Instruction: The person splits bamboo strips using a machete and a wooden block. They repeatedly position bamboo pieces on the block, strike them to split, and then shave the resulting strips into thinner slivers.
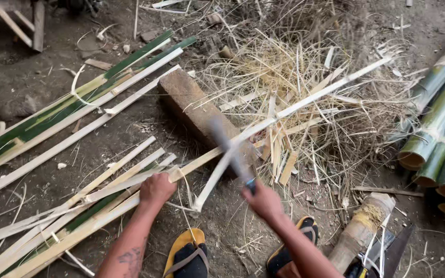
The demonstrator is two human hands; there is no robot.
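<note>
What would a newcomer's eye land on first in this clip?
Dead centre, the right hand swings a blurred knife at a long pale bamboo strip lying across a wooden block. The left hand grips that strip's near end. Next come the thick green bamboo poles stacked at the right edge and the heap of dry shavings behind the block.
</note>
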